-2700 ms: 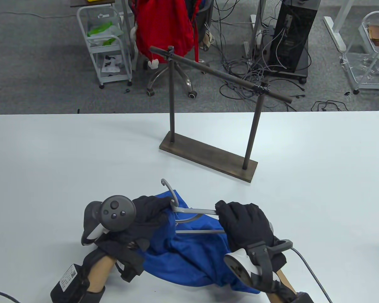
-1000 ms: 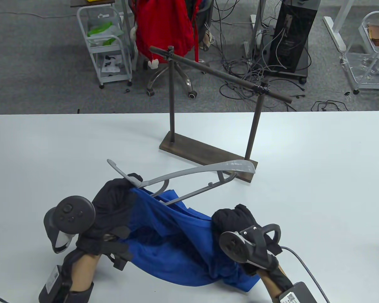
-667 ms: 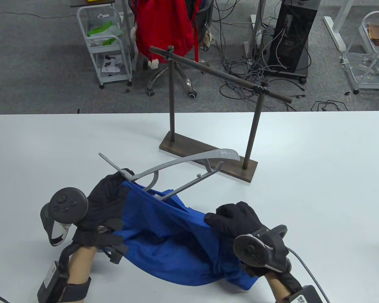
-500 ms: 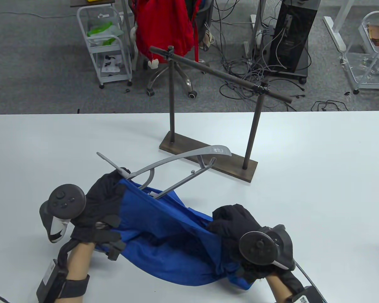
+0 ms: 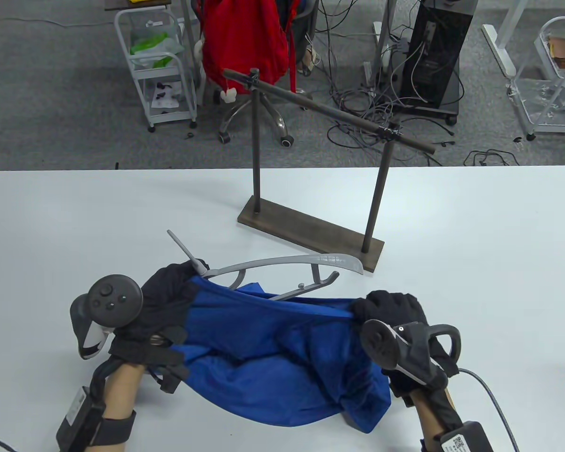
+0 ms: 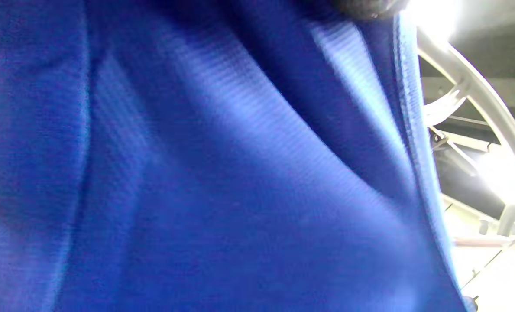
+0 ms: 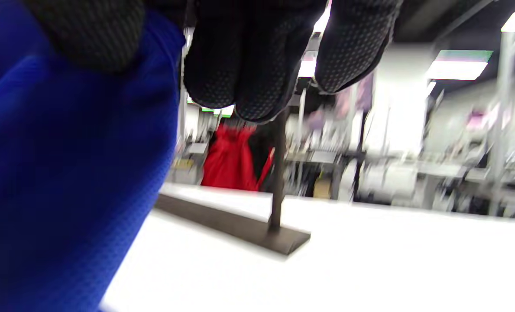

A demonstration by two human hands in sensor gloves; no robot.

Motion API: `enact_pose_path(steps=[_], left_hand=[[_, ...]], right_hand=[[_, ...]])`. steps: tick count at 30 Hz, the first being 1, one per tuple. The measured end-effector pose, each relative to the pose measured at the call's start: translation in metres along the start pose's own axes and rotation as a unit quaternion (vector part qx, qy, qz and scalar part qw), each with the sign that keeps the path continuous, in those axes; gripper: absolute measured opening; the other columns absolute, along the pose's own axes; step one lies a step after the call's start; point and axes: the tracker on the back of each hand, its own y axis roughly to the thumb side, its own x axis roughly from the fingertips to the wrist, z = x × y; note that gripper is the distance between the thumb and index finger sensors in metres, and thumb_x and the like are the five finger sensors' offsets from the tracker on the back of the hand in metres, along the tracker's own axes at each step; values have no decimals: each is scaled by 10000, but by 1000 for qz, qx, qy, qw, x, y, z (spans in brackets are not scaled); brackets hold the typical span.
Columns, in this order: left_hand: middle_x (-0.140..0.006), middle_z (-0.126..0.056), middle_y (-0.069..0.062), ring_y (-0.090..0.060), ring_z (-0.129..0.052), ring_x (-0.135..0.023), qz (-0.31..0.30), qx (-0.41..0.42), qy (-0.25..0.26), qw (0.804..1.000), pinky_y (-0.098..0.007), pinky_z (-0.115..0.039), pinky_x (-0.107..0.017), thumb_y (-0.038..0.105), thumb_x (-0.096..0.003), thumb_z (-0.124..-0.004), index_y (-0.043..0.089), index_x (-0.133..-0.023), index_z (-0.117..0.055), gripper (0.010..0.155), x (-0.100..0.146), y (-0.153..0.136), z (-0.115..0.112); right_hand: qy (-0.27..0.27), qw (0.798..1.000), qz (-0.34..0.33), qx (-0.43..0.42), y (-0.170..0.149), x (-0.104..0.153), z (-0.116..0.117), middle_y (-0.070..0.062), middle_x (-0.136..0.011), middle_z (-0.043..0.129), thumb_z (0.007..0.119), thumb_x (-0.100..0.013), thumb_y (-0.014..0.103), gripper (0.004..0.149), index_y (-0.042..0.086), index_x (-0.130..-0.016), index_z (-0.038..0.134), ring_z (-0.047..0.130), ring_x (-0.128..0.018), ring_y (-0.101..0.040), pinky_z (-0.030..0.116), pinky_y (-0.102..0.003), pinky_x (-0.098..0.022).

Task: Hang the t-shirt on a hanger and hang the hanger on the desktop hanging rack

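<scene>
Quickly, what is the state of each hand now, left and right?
Left hand: closed, holding the grey hanger at its hook end, together with the blue t-shirt.
Right hand: closed, pulling the t-shirt's edge taut.

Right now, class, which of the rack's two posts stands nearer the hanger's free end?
The right post. The hanger's bare arm ends close beside its foot; the left post stands farther back and to the left.

Rack [image 5: 310, 233] behind hanger [image 5: 282, 263]; t-shirt [image 5: 273, 358] between hands.
</scene>
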Motion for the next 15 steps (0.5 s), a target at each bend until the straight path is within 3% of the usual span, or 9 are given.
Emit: enact_pose_path(steps=[6, 15], left_hand=[[-925, -794, 248, -62, -825, -844, 1, -11, -13, 1000, -426, -626, -881, 524, -478, -624, 599, -1002, -597, 530, -2, -1, -2], [-915, -817, 229, -83, -838, -827, 6, -38, -21, 999, -439, -633, -869, 513, -462, -653, 609, -981, -642, 528, -5, -3, -6]], right_hand=[[-73, 995, 29, -63, -19, 3, -9, 45, -997, 749, 738, -479, 496, 399, 443, -873, 702, 840, -899, -246, 673, -581, -750], [-94, 993, 39, -55, -18, 4, -11, 53, -986, 760, 733, -481, 494, 397, 447, -872, 682, 851, -890, -240, 684, -574, -746]])
